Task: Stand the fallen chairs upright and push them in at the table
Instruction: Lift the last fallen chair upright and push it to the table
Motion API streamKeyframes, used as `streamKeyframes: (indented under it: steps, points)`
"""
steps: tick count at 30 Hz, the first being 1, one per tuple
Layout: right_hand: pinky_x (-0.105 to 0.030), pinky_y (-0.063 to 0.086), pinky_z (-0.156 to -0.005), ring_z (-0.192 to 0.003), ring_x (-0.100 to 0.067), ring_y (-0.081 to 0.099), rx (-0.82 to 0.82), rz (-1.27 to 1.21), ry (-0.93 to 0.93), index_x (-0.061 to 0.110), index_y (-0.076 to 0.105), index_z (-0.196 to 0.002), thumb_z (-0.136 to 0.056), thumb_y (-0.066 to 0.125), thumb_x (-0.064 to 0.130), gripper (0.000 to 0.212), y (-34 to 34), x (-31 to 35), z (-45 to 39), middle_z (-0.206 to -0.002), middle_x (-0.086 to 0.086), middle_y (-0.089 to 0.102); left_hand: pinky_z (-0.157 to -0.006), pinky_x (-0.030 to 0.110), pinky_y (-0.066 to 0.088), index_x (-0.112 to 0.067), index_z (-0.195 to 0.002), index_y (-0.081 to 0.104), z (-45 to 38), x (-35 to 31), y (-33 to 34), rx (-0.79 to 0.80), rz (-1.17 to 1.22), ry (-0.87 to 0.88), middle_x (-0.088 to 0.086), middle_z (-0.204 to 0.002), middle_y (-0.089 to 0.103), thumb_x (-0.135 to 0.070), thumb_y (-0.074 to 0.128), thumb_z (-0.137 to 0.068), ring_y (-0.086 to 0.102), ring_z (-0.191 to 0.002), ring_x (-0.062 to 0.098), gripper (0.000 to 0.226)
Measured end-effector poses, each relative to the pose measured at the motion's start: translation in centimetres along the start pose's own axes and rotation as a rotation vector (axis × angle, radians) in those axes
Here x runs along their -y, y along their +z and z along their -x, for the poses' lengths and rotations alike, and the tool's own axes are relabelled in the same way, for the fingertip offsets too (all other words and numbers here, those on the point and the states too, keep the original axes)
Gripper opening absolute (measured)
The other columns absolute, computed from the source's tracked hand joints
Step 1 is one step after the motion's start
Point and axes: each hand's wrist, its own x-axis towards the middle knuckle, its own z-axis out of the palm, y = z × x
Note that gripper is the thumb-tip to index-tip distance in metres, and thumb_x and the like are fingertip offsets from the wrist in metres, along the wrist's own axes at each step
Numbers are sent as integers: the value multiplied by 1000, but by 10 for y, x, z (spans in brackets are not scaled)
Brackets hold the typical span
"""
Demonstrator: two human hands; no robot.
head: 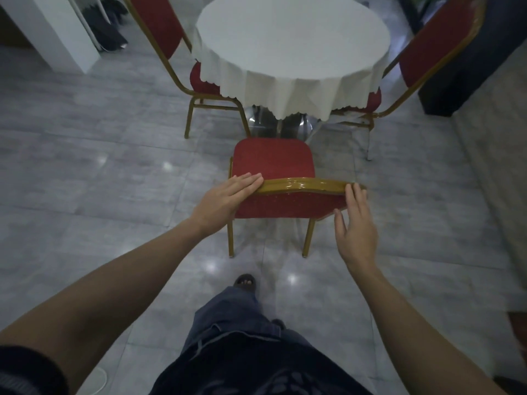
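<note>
Both hands were flat and spread, not really clamped on anything: my left hand (228, 196) lay palm-down over the left corner of the near chair (273, 178) back's gold top rail, and my right hand (355, 223) had just its fingertips touching the right corner, fingers loose. So the chair was already up on its legs, facing the round table (291, 38), seat front near the hanging white tablecloth (285, 89) but not tucked under yet.

Judging by the metal frame and padded seat, I figured it was stiff and moderately heavy, and that glossy rail looked a bit slick, so pushing from both top corners seemed the right hold. The tile floor (85, 166) looked smooth enough to slide on.

Two more red chairs, the left chair (159, 32) and the right chair (433, 47), stood upright at the table already. What could snag was the chrome table base (265, 121) and the cloth's drape right ahead.
</note>
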Motion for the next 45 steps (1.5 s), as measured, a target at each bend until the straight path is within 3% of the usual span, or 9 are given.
streamKeyframes:
  steps: [4,13,22,25,29,37,43,45]
  points:
    - [-38,41,-106,-145,-12,21,-11,19,19,17,34,-149,-99,48,24,53,4,6,-20,-157,0,30,-103,37,43,-16,-147,35,-17,14,-8,72,-13,-32,2,-151,40,3,66,-80,45,-135,26,77]
    - [-39,44,-106,-147,-13,20,48,68,30,20,29,-151,-99,45,21,54,23,11,-83,-158,2,27,-92,43,55,-27,-149,28,-71,63,0,143,-1,-122,-4,-153,37,7,63,-83,43,-136,23,82]
    - [-34,47,-99,-146,-9,17,58,90,94,22,27,-152,-99,45,20,56,41,8,-151,-159,6,24,-98,37,49,-23,-147,36,-138,107,14,109,13,-80,-2,-149,43,10,63,-81,48,-132,23,79]
    - [-32,45,-99,-147,-9,16,68,79,100,23,25,-153,-99,44,19,57,43,9,-177,-159,6,22,-101,35,46,-23,-147,36,-163,122,19,103,-12,-89,-2,-149,44,9,62,-82,48,-132,22,77]
    - [-35,33,-111,-148,-12,15,101,83,121,25,24,-153,-101,42,22,54,48,6,-211,-160,7,20,-100,41,50,-26,-146,37,-192,140,25,129,-5,-123,-2,-147,47,9,61,-82,52,-129,23,76]
    - [-41,36,-110,-145,-19,27,169,58,83,22,33,-149,-99,45,22,51,43,-6,-273,-158,2,28,-74,41,58,-30,-144,39,-236,155,31,136,-18,-204,5,-135,56,10,59,-81,64,-106,31,78]
    - [-41,39,-107,-138,-23,40,227,156,73,17,41,-144,-94,60,28,55,31,-8,-311,-151,-3,41,-76,36,53,-31,-148,29,-252,161,31,171,-99,-299,9,-136,52,5,52,-88,61,-106,31,74]
    - [-41,46,-98,-129,-25,50,225,172,67,16,47,-138,-92,62,29,50,31,-6,-319,-142,-5,52,-78,35,51,-30,-149,26,-252,160,30,187,-114,-295,9,-135,51,4,53,-89,60,-107,30,74]
